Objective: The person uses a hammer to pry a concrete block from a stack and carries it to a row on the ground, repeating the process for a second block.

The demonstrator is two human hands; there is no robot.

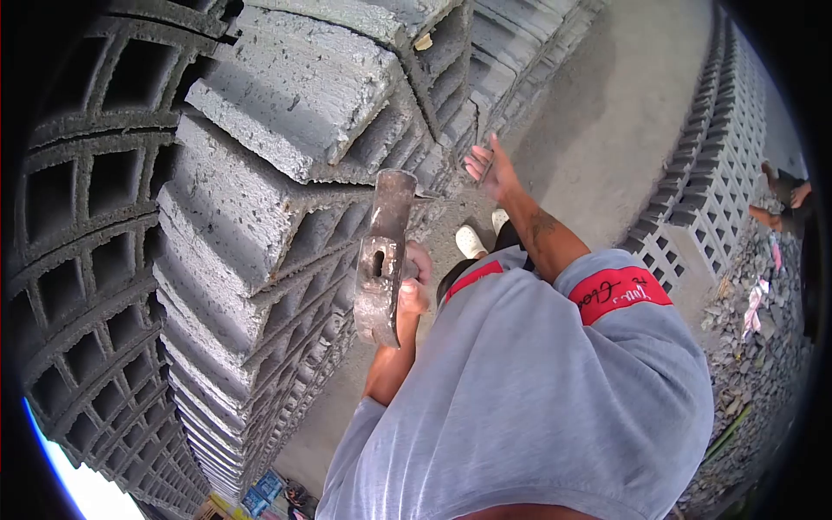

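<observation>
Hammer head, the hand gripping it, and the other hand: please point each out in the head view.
Hammer head [381, 260]: head view, on the metal face around the eye.
Hammer hand [414, 290]: head view, on the knuckles.
Other hand [490, 166]: head view, on the back of the hand.

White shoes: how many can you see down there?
2. One white shoe sits on the ground beside the left hand holding the hammer; the other shoe peeks out by the right forearm, partly hidden.
</observation>
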